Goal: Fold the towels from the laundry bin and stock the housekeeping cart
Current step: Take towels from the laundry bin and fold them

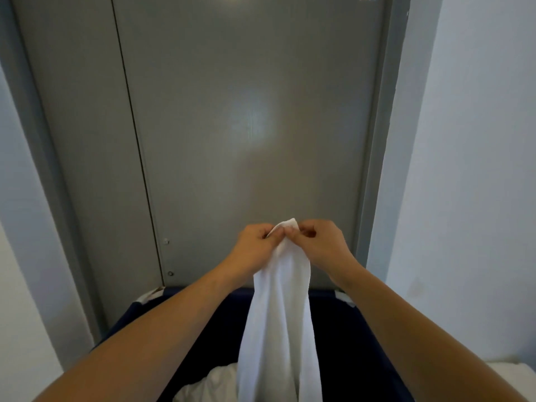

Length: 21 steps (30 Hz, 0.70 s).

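Observation:
A white towel point(278, 314) hangs straight down in front of me, its top edge held up at chest height. My left hand point(255, 245) pinches that top edge from the left and my right hand point(322, 242) pinches it from the right, the two hands almost touching. The towel's lower part drops into a dark blue laundry bin point(342, 320) below my arms. More white linen point(208, 384) lies crumpled in the bin's bottom left.
A grey metal door point(246, 126) with a grey frame stands right behind the bin. White walls flank it on both sides. Something white and flat point(510, 369) shows at the lower right edge.

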### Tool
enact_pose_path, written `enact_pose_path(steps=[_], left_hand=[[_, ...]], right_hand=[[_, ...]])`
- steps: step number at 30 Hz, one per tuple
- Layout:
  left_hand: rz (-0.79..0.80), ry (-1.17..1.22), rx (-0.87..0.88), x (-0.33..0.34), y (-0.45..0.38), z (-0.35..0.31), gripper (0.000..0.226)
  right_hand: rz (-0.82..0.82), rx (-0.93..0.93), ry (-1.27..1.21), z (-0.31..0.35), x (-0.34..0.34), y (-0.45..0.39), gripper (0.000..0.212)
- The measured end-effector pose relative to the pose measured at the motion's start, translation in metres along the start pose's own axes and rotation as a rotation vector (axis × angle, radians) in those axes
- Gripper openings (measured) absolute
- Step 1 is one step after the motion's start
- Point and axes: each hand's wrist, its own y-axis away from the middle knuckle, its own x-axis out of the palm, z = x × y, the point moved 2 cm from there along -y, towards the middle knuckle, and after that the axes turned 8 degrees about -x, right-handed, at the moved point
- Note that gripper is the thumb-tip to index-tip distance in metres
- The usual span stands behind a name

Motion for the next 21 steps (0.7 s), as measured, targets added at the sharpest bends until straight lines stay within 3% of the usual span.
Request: enact_pose_path(steps=[4,11,16,19,21], left_hand=[[0.089,-0.013,-0.001,-0.006,0.0,0.004,0.045],[0.236,0.132,-0.051,-0.019,0.013,0.032,0.032],[0.25,0.171,-0.215,-0.027,0.029,0.086,0.031],[0.256,0.129,-0.278,-0.035,0.039,0.114,0.035],[0.198,0.133,-0.28,-0.038,0.038,0.117,0.036]], right_hand=[[-0.09,0.022,-0.166,0.0,0.013,0.01,0.015],[-0.136,0.204,-0.364,0.013,0.025,0.005,0.03],[-0.248,0.303,-0.418,0.009,0.006,-0.003,0.02],[-0.38,0.371,-0.4,0.007,-0.027,-0.006,0.028],[-0.38,0.375,-0.339,0.009,-0.04,-0.004,0.028]])
